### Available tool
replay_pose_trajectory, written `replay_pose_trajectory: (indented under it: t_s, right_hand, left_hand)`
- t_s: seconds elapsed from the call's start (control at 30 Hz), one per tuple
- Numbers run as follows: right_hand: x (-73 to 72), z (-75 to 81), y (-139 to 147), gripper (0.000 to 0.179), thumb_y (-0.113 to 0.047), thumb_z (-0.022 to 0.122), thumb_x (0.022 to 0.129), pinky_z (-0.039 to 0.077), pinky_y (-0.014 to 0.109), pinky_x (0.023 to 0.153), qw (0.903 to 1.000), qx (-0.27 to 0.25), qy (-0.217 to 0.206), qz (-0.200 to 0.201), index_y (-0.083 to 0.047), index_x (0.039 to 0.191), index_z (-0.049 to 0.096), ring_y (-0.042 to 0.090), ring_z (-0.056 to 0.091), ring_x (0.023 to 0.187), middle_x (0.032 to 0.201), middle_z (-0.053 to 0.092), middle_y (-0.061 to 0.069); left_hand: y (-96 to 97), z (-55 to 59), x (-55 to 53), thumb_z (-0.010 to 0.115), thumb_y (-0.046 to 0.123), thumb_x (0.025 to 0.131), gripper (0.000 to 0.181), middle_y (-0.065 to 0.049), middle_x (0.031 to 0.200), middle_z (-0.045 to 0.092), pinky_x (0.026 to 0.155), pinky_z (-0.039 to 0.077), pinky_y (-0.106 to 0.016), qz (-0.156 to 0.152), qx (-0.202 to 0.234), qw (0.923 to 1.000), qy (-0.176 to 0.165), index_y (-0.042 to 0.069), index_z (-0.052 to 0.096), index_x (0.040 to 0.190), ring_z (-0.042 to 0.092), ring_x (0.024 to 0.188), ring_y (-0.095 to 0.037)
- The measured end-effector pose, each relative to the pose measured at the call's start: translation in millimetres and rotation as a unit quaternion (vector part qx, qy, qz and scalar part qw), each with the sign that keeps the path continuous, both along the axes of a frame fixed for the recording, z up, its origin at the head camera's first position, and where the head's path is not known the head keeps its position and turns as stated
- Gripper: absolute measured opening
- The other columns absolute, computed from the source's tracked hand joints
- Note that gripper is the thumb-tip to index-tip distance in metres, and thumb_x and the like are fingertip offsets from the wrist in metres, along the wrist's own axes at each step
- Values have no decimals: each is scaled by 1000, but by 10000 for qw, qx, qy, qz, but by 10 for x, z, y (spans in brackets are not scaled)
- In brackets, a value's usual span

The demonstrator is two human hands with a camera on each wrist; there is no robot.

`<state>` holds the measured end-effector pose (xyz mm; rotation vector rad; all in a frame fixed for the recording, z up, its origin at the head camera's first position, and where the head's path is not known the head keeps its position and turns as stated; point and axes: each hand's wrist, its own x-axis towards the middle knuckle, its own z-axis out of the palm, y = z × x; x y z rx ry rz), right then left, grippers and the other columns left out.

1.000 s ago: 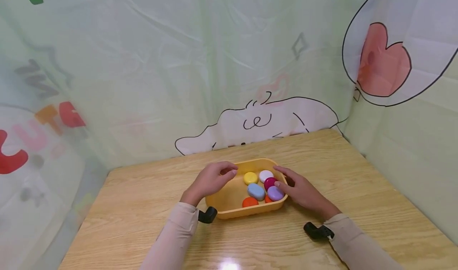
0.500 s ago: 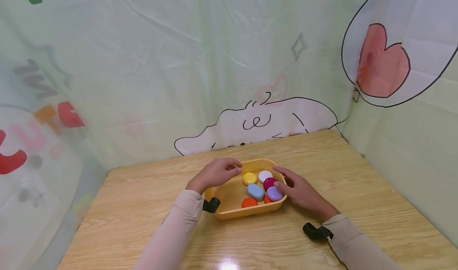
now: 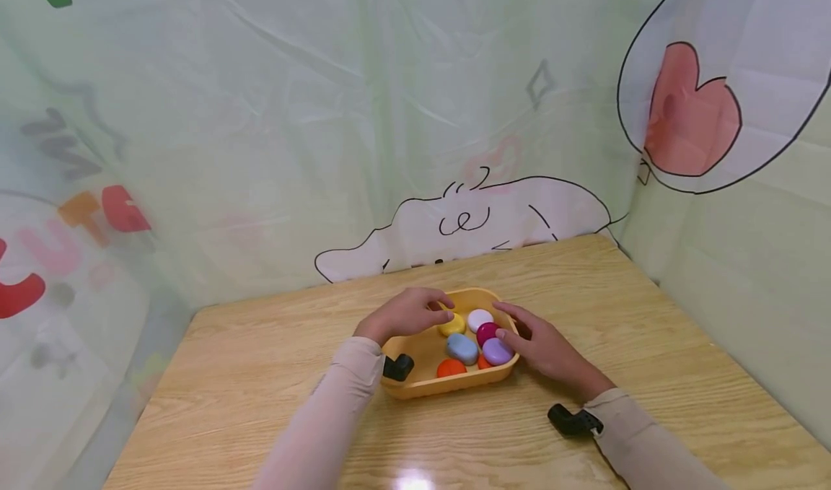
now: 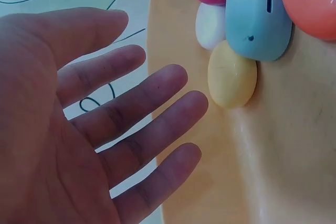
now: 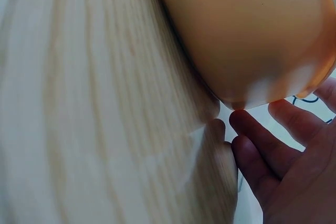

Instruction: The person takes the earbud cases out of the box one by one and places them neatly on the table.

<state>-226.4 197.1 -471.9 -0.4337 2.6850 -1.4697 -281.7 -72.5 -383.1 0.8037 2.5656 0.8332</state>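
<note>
A yellow-orange plastic basket (image 3: pixel 415 389) stands on the wooden table. Inside, toward its right half, lie smooth rounded pieces: a yellow one (image 4: pixel 232 74), a white one (image 3: pixel 480 320), a magenta one (image 3: pixel 488 333), a lilac one (image 3: pixel 497 351) and an orange-red one (image 3: pixel 451 368). Among them is a light blue oblong piece (image 4: pixel 260 17) with a small slot and a hole. My left hand (image 3: pixel 407 312) hovers over the basket's left part, fingers spread, fingertips close to the yellow piece. My right hand (image 3: pixel 542 342) holds the basket's right end, thumb over the rim, other fingers along the outer wall.
The wooden table (image 3: pixel 260 374) extends around the basket on all sides. Behind it and to the right hang pale printed curtains (image 3: pixel 273 151) that meet the table's edges. A black camera mount (image 3: pixel 574 421) sits on the right wrist, another (image 3: pixel 398 367) on the left.
My left hand has moved right, from the basket's left rim to beside the yellow piece, now overlapping it in the head view. The right hand stays at the basket's right end.
</note>
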Motion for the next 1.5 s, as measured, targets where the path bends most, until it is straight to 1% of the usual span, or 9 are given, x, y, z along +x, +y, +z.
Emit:
replay_pose_trajectory:
  t_s: [0.17, 0.37, 0.5, 0.6, 0.83, 0.97, 1.23, 1.4, 1.5]
  right_hand:
    - [-13, -9, 3, 61, -41, 59, 100, 29, 60, 110, 10000, 10, 89, 25, -16, 153, 41, 44, 28, 145, 158, 34, 16]
    - [-2, -7, -8, 61, -41, 59, 100, 29, 59, 110, 10000, -36, 11, 23, -16, 154, 41, 44, 27, 145, 159, 33, 17]
    - [-3, -10, -8, 61, -41, 59, 101, 29, 59, 110, 10000, -58, 2, 20, -17, 153, 41, 44, 27, 145, 159, 33, 17]
    - [-11, -14, -2, 61, -41, 59, 101, 30, 59, 110, 10000, -59, 25, 33, -18, 153, 41, 44, 27, 145, 159, 33, 16]
    - [-16, -19, 2, 60, -41, 60, 100, 31, 59, 109, 10000, -33, 49, 3, -18, 153, 42, 44, 29, 144, 158, 34, 16]
    - [-12, -30, 5, 60, -42, 60, 100, 32, 59, 109, 10000, 33, 36, -17, -19, 153, 42, 44, 29, 144, 158, 35, 16]
    - [13, -20, -1, 58, -40, 60, 100, 31, 59, 109, 10000, -69, 8, -6, -20, 152, 43, 44, 29, 144, 158, 35, 16]
    - [17, -13, -1, 58, -39, 60, 100, 31, 59, 109, 10000, -57, 10, 5, -20, 153, 42, 44, 28, 145, 158, 34, 16]
    - [12, -19, 1, 58, -39, 60, 100, 31, 59, 109, 10000, -57, 37, 8, -20, 152, 42, 44, 29, 144, 158, 35, 16]
  left_hand:
    - [57, -47, -28, 64, 33, 98, 31, 5, 104, 67, 81, 52, -31, 116, -120, 9999, 44, 14, 70, 121, 61, 95, -13]
    - [125, -80, -31, 64, 38, 97, 26, 7, 107, 67, 80, 49, -34, 494, -829, 9943, 464, 21, 72, 116, 59, 92, -12]
    - [185, -55, -18, 64, 38, 96, 27, 8, 110, 67, 81, 46, -37, 642, -1378, 9856, 734, 23, 73, 117, 56, 90, -14]
    - [248, -48, -12, 64, 38, 96, 29, 8, 111, 68, 83, 46, -39, 715, -1787, 9767, 950, 24, 73, 119, 56, 90, -15]
    - [375, -97, -29, 64, 34, 95, 33, 7, 114, 69, 84, 47, -40, 569, -2497, 9571, 1355, 28, 71, 127, 59, 92, -18]
    - [410, -114, -27, 64, 34, 95, 35, 5, 113, 69, 84, 47, -40, 481, -2659, 9525, 1405, 28, 70, 129, 59, 91, -19]
    - [432, -112, -3, 65, 33, 95, 35, 5, 116, 69, 84, 47, -39, 385, -2684, 9532, 1334, 28, 69, 130, 58, 90, -18]
    - [444, -116, 2, 68, 34, 95, 36, 5, 111, 68, 82, 46, -36, 339, -2758, 9518, 1298, 28, 69, 130, 57, 89, -17]
    - [449, -125, 3, 69, 36, 94, 36, 6, 113, 68, 83, 47, -36, 347, -2793, 9509, 1288, 28, 69, 130, 57, 91, -16]
